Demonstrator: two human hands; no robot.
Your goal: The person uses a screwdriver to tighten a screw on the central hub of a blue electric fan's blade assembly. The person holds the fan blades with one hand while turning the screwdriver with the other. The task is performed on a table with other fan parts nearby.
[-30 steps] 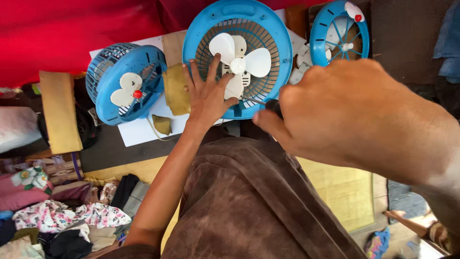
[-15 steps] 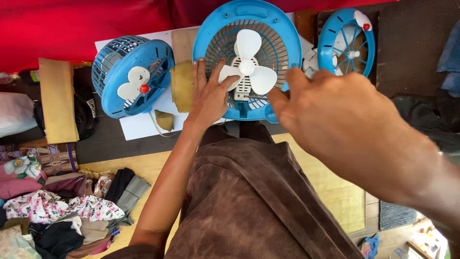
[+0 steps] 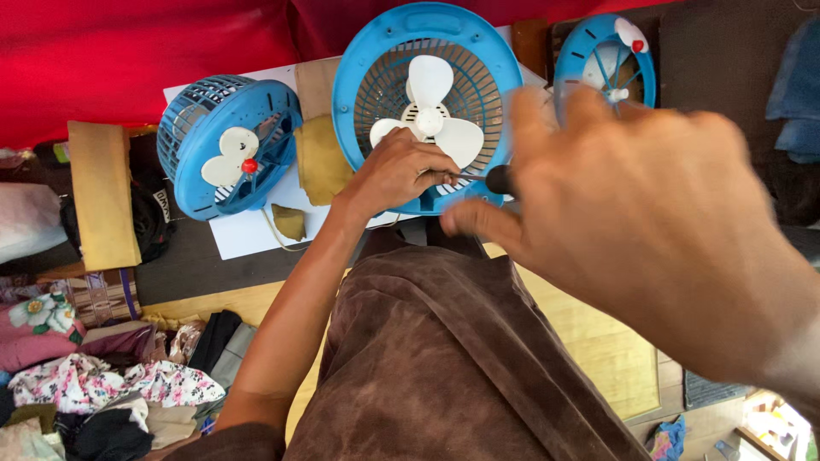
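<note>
A round blue fan (image 3: 427, 38) with white blades lies face up on white paper, just beyond my knees. My left hand (image 3: 393, 171) rests on its lower grille with the fingers curled, right where a thin metal shaft meets the fan. That shaft belongs to a screwdriver (image 3: 498, 179) with a black handle. My right hand (image 3: 649, 222) is large and blurred close to the camera, and its thumb and fingers close on the handle. Most of the handle is hidden behind this hand.
A smaller blue fan (image 3: 226, 149) with a red hub lies to the left, and another blue fan (image 3: 606, 60) at the back right. Yellowish cloth pieces (image 3: 320, 158) lie between fans. Brown fabric (image 3: 444, 358) covers my lap. Clothes (image 3: 94, 384) are piled at the lower left, red fabric (image 3: 128, 51) hangs behind.
My left hand has gone from flat on the grille to curled at its lower part. My right hand has come in with a screwdriver that now points at the fan.
</note>
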